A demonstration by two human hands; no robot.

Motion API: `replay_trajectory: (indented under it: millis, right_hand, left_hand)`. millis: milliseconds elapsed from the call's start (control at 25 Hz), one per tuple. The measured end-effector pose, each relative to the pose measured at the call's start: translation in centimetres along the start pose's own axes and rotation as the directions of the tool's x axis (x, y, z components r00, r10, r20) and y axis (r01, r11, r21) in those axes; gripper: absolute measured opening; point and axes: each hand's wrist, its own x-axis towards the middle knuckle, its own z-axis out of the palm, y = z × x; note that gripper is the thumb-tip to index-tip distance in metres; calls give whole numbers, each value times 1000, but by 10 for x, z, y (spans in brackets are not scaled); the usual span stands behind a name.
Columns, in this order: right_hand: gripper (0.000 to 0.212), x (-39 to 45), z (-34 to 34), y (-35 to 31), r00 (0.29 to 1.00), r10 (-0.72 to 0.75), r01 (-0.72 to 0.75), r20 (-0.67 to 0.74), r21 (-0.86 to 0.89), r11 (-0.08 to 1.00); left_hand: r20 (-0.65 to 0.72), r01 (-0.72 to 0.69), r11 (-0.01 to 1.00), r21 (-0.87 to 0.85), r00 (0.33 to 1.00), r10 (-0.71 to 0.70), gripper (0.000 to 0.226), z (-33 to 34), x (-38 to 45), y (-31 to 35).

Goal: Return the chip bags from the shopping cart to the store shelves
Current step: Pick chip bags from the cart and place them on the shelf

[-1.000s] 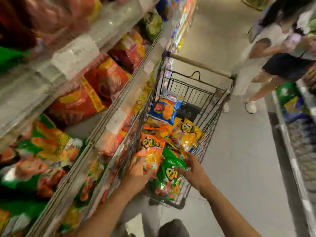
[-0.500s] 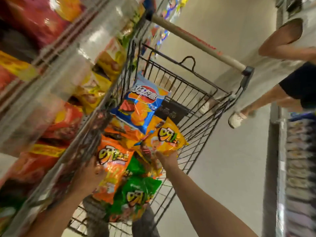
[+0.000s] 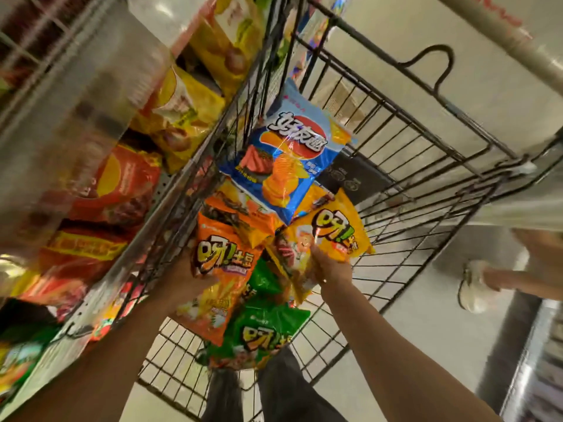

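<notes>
A black wire shopping cart (image 3: 411, 141) holds several chip bags. A blue bag (image 3: 286, 156) lies at the top of the pile, a green bag (image 3: 265, 333) at the near end. My left hand (image 3: 182, 281) grips the left edge of an orange bag (image 3: 222, 260) from underneath. My right hand (image 3: 329, 266) pinches the lower edge of a yellow bag (image 3: 338, 229). Another orange bag (image 3: 240, 214) lies between them, partly covered. The store shelves (image 3: 100, 184) stand directly left of the cart, stocked with red and yellow bags.
The cart handle (image 3: 499, 35) crosses the top right. Another person's leg and white shoe (image 3: 475, 284) stand on the aisle floor to the right of the cart. A second shelf unit (image 3: 539, 360) lines the far right. My own legs (image 3: 274, 391) show below the cart.
The view has closed in on the cart. My left hand went from the cart's near corner onto the orange bag; my right hand moved from the green bag up onto the yellow bag.
</notes>
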Motion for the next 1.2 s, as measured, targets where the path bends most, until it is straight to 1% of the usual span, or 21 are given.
replay_trajectory:
  millis: [80, 160, 280, 360, 440, 520, 560, 640, 760, 840, 920, 1000, 1040, 1120, 1200]
  right_hand:
    - [65, -3, -4, -1, 999, -29, 29, -14, -2, 1000]
    - [68, -11, -8, -1, 995, -94, 94, -33, -18, 995]
    - [73, -31, -14, 4, 979, -203, 203, -11, 31, 979]
    - [79, -51, -20, 11, 962, -271, 272, -37, 30, 962]
    - [88, -73, -28, 20, 944, -326, 326, -54, 0, 945]
    - [95, -102, -37, 33, 930, -366, 366, -39, -8, 931]
    - [95, -121, -43, 41, 919, -392, 392, -33, 9, 920]
    - [86, -155, -52, 57, 889, -456, 458, -34, 52, 888]
    - [74, -206, -63, 83, 830, -556, 556, -31, 105, 824]
    - [68, -236, -69, 96, 767, -642, 635, 2, 145, 759]
    - [61, -263, -76, 102, 703, -711, 697, 28, 168, 697]
    - [58, -287, -84, 102, 642, -765, 749, 53, 169, 641]
    - [54, -296, -88, 100, 615, -786, 770, 59, 171, 615]
    - [48, -313, -96, 97, 560, -826, 809, 68, 167, 563]
    - [47, -327, -107, 94, 509, -854, 841, 107, 152, 520]
  left_hand:
    - [7, -7, 1000, 15, 1000, 7, 57, -1, -5, 2]
    - [29, -19, 1000, -4, 999, 19, 50, -4, -11, 5]
    - [51, -61, 998, 17, 997, 60, 56, -10, -23, 6]
    - [64, -83, 995, 48, 995, 80, 63, -12, -38, 6]
    - [29, -107, 987, 120, 994, 104, 66, -18, -55, 6]
    - [-20, -123, 966, 226, 991, 131, 65, -27, -77, 5]
    - [-40, -142, 954, 263, 987, 158, 65, -32, -91, 4]
    - [-83, -193, 937, 293, 971, 226, 66, -42, -116, -1]
    - [-155, -317, 921, 226, 922, 355, 74, -60, -155, -14]
    - [-201, -396, 897, 195, 879, 432, 79, -73, -181, -23]
    - [-269, -442, 881, 168, 839, 472, 80, -82, -206, -30]
    - [-338, -481, 861, 164, 793, 507, 73, -89, -226, -32]
    - [-347, -512, 850, 121, 781, 520, 68, -92, -235, -30]
    - [-324, -578, 816, -27, 777, 539, 55, -96, -254, -26]
    - [-295, -601, 788, -135, 783, 547, 53, -97, -271, -24]
